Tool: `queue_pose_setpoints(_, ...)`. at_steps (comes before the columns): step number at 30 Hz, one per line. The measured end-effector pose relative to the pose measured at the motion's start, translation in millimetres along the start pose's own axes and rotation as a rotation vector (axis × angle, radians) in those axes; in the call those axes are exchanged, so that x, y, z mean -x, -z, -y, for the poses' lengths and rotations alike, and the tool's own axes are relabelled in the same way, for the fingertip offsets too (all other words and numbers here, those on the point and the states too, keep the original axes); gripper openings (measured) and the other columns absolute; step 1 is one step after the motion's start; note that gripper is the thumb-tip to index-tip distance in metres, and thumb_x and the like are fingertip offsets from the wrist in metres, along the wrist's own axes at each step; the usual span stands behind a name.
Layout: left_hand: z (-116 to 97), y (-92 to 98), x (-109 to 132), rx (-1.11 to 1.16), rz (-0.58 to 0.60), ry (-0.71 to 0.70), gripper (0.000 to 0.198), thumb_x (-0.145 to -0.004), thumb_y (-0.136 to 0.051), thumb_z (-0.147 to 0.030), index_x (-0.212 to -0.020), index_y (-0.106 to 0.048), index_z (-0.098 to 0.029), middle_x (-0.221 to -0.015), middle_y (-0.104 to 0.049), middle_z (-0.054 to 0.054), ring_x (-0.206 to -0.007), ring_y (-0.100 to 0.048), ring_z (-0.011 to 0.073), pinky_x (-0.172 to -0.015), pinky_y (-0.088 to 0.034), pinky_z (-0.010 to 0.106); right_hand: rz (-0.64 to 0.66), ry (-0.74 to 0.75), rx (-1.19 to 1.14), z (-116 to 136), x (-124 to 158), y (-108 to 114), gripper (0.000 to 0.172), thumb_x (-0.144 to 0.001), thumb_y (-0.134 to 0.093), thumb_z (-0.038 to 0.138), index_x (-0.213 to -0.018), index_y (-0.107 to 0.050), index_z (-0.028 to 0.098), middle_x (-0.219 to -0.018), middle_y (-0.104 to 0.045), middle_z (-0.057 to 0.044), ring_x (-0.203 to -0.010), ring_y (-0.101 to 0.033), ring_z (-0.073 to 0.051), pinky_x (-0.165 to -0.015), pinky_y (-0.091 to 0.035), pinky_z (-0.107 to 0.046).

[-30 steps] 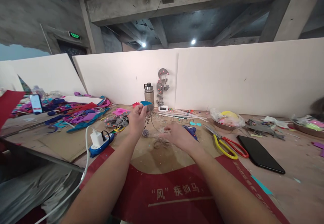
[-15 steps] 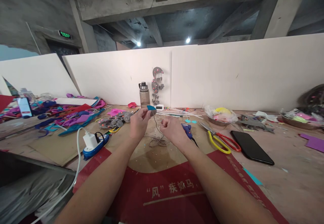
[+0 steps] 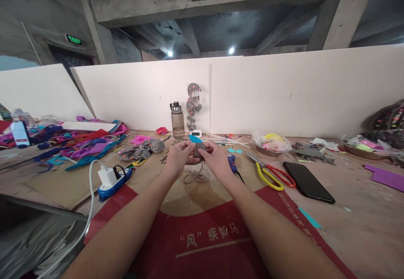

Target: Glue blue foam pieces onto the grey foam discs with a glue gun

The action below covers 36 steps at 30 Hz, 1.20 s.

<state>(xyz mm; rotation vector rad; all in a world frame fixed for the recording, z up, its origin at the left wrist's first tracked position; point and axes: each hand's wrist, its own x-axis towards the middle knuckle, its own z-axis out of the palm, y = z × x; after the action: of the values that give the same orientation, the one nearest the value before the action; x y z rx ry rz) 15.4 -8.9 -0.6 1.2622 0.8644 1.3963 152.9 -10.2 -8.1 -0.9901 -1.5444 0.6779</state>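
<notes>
Above the kraft-paper sheet, my left hand (image 3: 177, 158) pinches a small felt piece (image 3: 195, 139), bright blue with a grey part at its lower side. My right hand (image 3: 217, 159) meets it from the other side, fingers closed on the grey edge. Thin grey cord (image 3: 196, 176) trails below the hands into a loose coil on the paper. Fingers hide the spot where cord and felt meet. Just right of my right hand lies a blue glue gun (image 3: 232, 163), partly covered by the hand.
Scissors (image 3: 268, 176) and a black phone (image 3: 308, 182) lie to the right. A blue power strip (image 3: 114, 185) with a white plug is at left. Behind stand a bottle (image 3: 177, 123) and a grey felt hanging (image 3: 193, 106). Coloured felt scraps (image 3: 94, 144) are heaped far left.
My right hand has come in from the right, drawing close to my left hand and onto the felt piece. The cord stretched between the hands now hangs down. The view has shifted slightly.
</notes>
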Motion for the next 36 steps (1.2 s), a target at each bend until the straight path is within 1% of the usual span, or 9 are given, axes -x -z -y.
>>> queue_pose_setpoints(4, 1.5, 2.3, -1.9, 0.135, 0.054, 0.075, 0.029, -0.067, -0.080, -0.035, -0.077, -0.065, -0.012, -0.076, -0.067, 0.004, -0.066, -0.064, 0.0119, -0.066, -0.059, 0.027, 0.012, -0.063, -0.011, -2.7, -2.2, 4.4, 0.014, -0.076, -0.058, 0.030, -0.079, -0.063, 0.018, -0.074, -0.067, -0.001, -0.065, -0.060, -0.014, -0.064, -0.050, -0.027)
queue_pose_setpoints(9, -2.6, -0.2, 0.7, 0.150, 0.056, 0.090, 0.025, -0.066, -0.081, -0.027, -0.076, -0.063, -0.012, -0.075, -0.065, 0.003, -0.069, -0.066, 0.0130, -0.076, -0.059, 0.033, 0.035, -0.109, -0.002, -5.1, -3.6, 5.5, 0.013, -0.076, -0.057, 0.029, -0.080, -0.063, 0.018, -0.077, -0.069, -0.001, -0.068, -0.062, -0.014, -0.066, -0.052, -0.028)
queue_pose_setpoints(14, -3.5, -2.6, 2.6, 0.135, 0.034, 0.064, 0.029, -0.063, -0.082, -0.031, -0.071, -0.060, -0.013, -0.067, -0.060, -0.001, -0.065, -0.064, 0.0120, -0.075, -0.059, 0.033, 0.021, -0.133, -0.017, -5.6, -3.7, 5.8, 0.014, -0.075, -0.058, 0.030, -0.080, -0.064, 0.018, -0.076, -0.069, -0.002, -0.067, -0.062, -0.015, -0.066, -0.053, -0.028)
queue_pose_setpoints(18, -0.4, -2.3, 0.8, 0.084, 0.032, 0.027, 0.033, -0.063, -0.081, -0.036, -0.074, -0.061, -0.013, -0.071, -0.062, 0.001, -0.067, -0.064, 0.0129, -0.077, -0.058, 0.036, 0.021, -0.131, 0.012, -5.1, -3.9, 5.2, 0.015, -0.077, -0.057, 0.029, -0.083, -0.065, 0.018, -0.078, -0.070, -0.002, -0.069, -0.063, -0.015, -0.067, -0.054, -0.028)
queue_pose_setpoints(23, 2.5, -1.5, -2.5, 0.017, -0.052, -0.039, 0.031, -0.063, -0.079, -0.037, -0.076, -0.065, -0.013, -0.074, -0.065, 0.001, -0.068, -0.064, 0.0131, -0.074, -0.059, 0.033, 0.063, -0.043, 0.145, -2.0, -0.6, 3.2, 0.021, -0.082, -0.050, 0.024, -0.093, -0.068, 0.020, -0.090, -0.072, -0.001, -0.075, -0.065, -0.013, -0.070, -0.054, -0.026)
queue_pose_setpoints(29, 9.5, 5.9, -11.6, -0.127, -0.120, -0.179, 0.019, -0.068, -0.071, -0.035, -0.074, -0.067, -0.017, -0.076, -0.069, 0.003, -0.072, -0.066, 0.0170, -0.072, -0.059, 0.034, 0.115, -0.120, 0.323, -3.3, -0.7, 7.8, 0.024, -0.085, -0.046, 0.018, -0.089, -0.070, 0.017, -0.073, -0.068, -0.002, -0.055, -0.060, -0.011, -0.057, -0.048, -0.023)
queue_pose_setpoints(31, 9.1, 12.9, -15.1, -0.216, -0.156, -0.242, 0.016, -0.070, -0.067, -0.033, -0.075, -0.068, -0.018, -0.075, -0.070, 0.002, -0.073, -0.066, 0.0180, -0.072, -0.057, 0.033, 0.132, -0.160, 0.304, -5.0, -1.0, 6.3, 0.022, -0.084, -0.047, 0.016, -0.087, -0.070, 0.017, -0.073, -0.067, -0.002, -0.052, -0.058, -0.010, -0.053, -0.045, -0.022)
queue_pose_setpoints(33, 6.4, 23.2, -19.0, -0.371, -0.236, -0.321, 0.015, -0.071, -0.066, -0.031, -0.077, -0.070, -0.019, -0.074, -0.071, 0.003, -0.072, -0.066, 0.0186, -0.071, -0.056, 0.031, 0.176, -0.200, 0.221, -5.3, 1.2, 1.9, 0.021, -0.083, -0.049, 0.014, -0.087, -0.069, 0.016, -0.072, -0.066, -0.001, -0.049, -0.055, -0.008, -0.049, -0.043, -0.020)
queue_pose_setpoints(36, 1.7, 43.0, -26.8, -0.550, -0.350, -0.419, 0.015, -0.071, -0.065, -0.029, -0.080, -0.071, -0.019, -0.074, -0.071, 0.004, -0.071, -0.067, 0.0184, -0.071, -0.053, 0.029, 0.349, -0.221, 0.095, -0.9, 8.7, -4.2, 0.020, -0.083, -0.050, 0.017, -0.085, -0.069, 0.018, -0.068, -0.065, 0.001, -0.049, -0.052, -0.008, -0.046, -0.042, -0.019)
